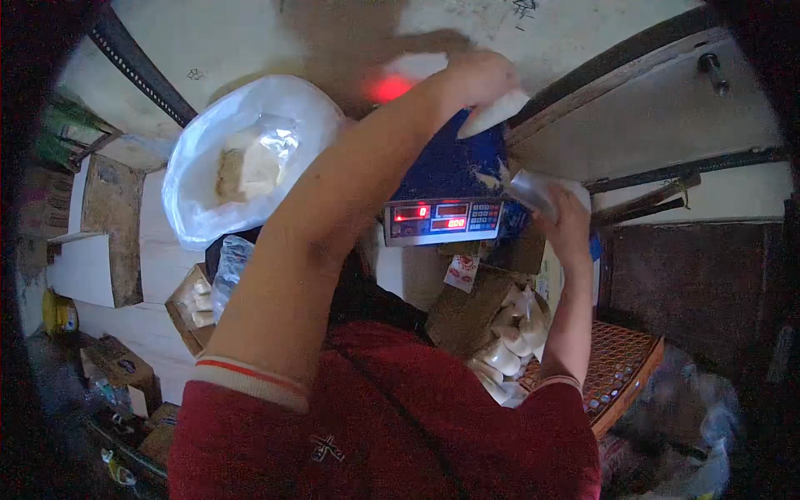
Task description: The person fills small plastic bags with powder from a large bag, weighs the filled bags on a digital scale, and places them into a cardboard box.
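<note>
My left hand [483, 79] reaches across over the blue top of a digital scale [446, 221], its fingers closed round a white, elongated thing [496, 112], blurred, its kind unclear. To the right of the scale my right hand [565, 215] is closed on a clear plastic bag [535, 193]. The scale's red digits read 0 and 0.00. White powder [493, 177] is smeared on its blue surface. Left of the scale stands a large container lined with a translucent plastic bag [187, 187], with pale powder [250, 171] inside.
A cardboard box [467, 321] below the scale holds several filled white bags [502, 358]. Another box [187, 312] at the left holds more white bags. An orange crate [629, 367] stands at the lower right. A metal-edged shelf [650, 100] juts in at the upper right.
</note>
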A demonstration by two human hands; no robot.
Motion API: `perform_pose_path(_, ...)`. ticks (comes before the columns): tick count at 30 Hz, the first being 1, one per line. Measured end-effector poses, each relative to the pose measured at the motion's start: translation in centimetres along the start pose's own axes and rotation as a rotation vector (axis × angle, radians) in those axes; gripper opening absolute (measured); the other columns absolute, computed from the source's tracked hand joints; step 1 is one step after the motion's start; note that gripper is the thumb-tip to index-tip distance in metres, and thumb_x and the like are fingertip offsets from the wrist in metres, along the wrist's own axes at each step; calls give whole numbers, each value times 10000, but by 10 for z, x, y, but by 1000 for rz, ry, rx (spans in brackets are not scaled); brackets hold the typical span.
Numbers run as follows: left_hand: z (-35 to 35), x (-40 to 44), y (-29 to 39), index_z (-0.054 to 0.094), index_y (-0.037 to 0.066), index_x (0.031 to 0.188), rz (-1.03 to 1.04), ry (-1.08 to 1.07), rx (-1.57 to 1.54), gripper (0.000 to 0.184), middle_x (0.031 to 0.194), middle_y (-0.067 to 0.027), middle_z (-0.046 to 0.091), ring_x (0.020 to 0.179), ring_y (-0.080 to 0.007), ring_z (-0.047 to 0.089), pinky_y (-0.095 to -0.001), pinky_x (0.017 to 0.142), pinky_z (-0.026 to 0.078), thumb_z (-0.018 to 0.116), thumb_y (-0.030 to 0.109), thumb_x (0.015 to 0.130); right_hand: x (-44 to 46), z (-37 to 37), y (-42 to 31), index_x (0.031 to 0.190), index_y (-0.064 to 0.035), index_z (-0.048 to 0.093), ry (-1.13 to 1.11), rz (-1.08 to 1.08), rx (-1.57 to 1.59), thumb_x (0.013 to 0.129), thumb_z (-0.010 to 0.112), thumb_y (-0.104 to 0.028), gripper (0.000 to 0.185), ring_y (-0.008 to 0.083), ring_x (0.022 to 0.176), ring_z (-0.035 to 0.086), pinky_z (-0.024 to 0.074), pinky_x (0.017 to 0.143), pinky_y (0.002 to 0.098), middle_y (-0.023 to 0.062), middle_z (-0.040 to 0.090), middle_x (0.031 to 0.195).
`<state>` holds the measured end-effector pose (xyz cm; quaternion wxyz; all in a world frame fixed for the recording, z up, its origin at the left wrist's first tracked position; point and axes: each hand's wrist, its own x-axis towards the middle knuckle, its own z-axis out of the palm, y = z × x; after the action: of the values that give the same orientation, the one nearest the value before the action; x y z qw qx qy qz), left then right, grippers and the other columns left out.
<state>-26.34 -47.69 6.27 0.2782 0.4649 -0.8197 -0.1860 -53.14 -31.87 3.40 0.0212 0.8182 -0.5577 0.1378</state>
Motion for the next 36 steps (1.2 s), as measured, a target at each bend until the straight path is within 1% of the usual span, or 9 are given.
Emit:
perform_pose_path(4, 28, -14, -12, 652, 101, 935, 81, 48, -5, 283, 940, -165, 628, 891, -340, 597, -453, 777, 459, 479, 307, 846, -19, 27, -4, 1169, -53, 527, -106, -23, -7, 707, 706, -123, 500, 356, 922, 567, 449, 790, 416, 174, 580, 1035)
perform_pose_path(7, 42, -38, -20, 652, 78, 903, 72, -10, -52, 285, 905, -169, 630, 863, -341, 602, -442, 766, 464, 492, 307, 846, -31, 45, -13, 1199, -122, 495, -193, 26, 66, 719, 689, -252, 534, 344, 1019, 533, 442, 813, 463, 139, 532, 1151)
perform_pose_path(11, 51, -67, -36, 642, 37, 845, -10, -108, -178, 314, 840, -179, 630, 813, -344, 608, -425, 742, 470, 509, 322, 838, -42, 76, -17, 1208, -129, 494, -288, 65, 245, 712, 695, -303, 563, 331, 1049, 525, 418, 847, 467, 140, 540, 1151)
perform_pose_path(15, 59, -90, -46, 634, 11, 810, -141, -155, -272, 344, 802, -190, 626, 781, -345, 611, -418, 721, 473, 515, 333, 838, -41, 91, -41, 1224, -124, 486, -413, 156, 198, 698, 707, -325, 605, 315, 1057, 529, 406, 865, 462, 137, 547, 1158)
perform_pose_path(19, 87, -104, -69, 620, 5, 831, -189, -126, -341, 346, 797, -193, 625, 757, -331, 616, -412, 681, 478, 495, 326, 865, -50, 108, -50, 1228, -107, 482, -347, 3, 243, 692, 720, -314, 622, 313, 1046, 537, 409, 863, 462, 136, 550, 1158)
perform_pose_path(29, 111, -141, -89, 639, 25, 836, -243, -141, -170, 319, 792, -182, 633, 777, -339, 616, -419, 707, 475, 542, 329, 827, -66, 108, -68, 1236, -91, 471, -394, 139, 310, 701, 723, -236, 609, 328, 1042, 531, 441, 863, 418, 152, 555, 1138)
perform_pose_path(31, 102, -145, -89, 639, 27, 843, -226, -137, -116, 316, 789, -176, 635, 776, -334, 619, -417, 709, 476, 550, 329, 824, -70, 108, -69, 1236, -87, 470, -309, 80, 347, 696, 728, -200, 609, 332, 1024, 540, 457, 852, 406, 155, 555, 1137)
perform_pose_path(34, 70, -155, -91, 626, 23, 927, -376, -311, -406, 331, 835, -153, 635, 763, -282, 615, -398, 675, 470, 561, 336, 840, -77, 100, -76, 1241, -83, 465, -299, 109, 351, 688, 734, -188, 624, 332, 1039, 537, 463, 850, 412, 160, 552, 1142)
perform_pose_path(36, 29, -165, -86, 628, 42, 990, -238, -228, -182, 316, 923, -126, 643, 818, -232, 608, -364, 734, 479, 570, 320, 852, -82, 95, -80, 1243, -80, 463, -291, 124, 352, 684, 737, -182, 631, 332, 1046, 536, 465, 849, 415, 162, 551, 1145)
